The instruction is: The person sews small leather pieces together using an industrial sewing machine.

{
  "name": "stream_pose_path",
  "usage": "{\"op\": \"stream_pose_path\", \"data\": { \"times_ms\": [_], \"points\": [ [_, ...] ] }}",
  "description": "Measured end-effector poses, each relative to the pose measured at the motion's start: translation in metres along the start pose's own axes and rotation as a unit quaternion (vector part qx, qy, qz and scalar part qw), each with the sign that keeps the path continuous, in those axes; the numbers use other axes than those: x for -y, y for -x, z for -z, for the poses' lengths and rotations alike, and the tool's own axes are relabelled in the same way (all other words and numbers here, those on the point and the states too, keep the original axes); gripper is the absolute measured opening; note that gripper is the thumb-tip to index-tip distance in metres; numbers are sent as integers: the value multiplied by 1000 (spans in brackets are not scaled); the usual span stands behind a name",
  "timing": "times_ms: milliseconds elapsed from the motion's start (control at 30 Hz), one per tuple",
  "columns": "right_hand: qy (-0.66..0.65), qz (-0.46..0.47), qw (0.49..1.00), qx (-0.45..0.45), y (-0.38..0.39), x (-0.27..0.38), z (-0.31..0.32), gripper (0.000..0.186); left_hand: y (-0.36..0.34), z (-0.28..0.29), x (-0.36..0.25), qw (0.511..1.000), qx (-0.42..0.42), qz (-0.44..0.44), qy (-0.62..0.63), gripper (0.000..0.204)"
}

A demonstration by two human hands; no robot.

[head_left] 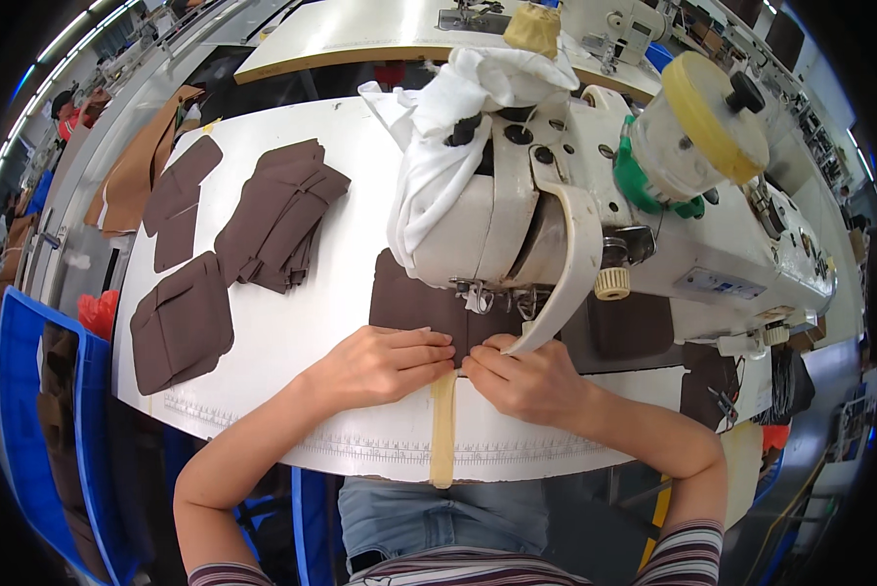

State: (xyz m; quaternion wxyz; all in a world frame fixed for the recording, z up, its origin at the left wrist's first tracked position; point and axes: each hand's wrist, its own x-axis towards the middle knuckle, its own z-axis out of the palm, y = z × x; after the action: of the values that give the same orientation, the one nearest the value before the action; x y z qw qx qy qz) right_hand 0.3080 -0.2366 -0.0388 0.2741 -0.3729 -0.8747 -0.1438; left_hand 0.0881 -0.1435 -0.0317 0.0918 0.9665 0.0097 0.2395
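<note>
We see the brown piece (414,298) flat on the bench (341,435), running mainly left to right under the head of the sewing machine (546,230). Its near edge is at our fingertips and its body stretches away beyond them. Our left hand (385,364) and right hand (524,379) have their fingers drawn together, closed on that edge, either side of a crease that points away from us toward the presser foot (476,296). The two hands sit about equally near the foot. We cannot tell whether the darker panel (632,327) at the right belongs to the same piece.
</note>
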Motion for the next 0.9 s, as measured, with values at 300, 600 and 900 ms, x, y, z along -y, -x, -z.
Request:
{"op": "stream_pose_path", "data": {
  "times_ms": [300,600,900],
  "points": [
    [32,-10,999,43,-7,-17,-4,14,-10,2,23,1000,-12,-14,-5,19],
    [171,52,982,64,-10,-39,-6,22,-15,-4,47,997,-76,-1,1,20],
    [273,73,955,94,-14,-32,3,31,-14,-11,60,995,-76,61,8,27]
  ]
}}
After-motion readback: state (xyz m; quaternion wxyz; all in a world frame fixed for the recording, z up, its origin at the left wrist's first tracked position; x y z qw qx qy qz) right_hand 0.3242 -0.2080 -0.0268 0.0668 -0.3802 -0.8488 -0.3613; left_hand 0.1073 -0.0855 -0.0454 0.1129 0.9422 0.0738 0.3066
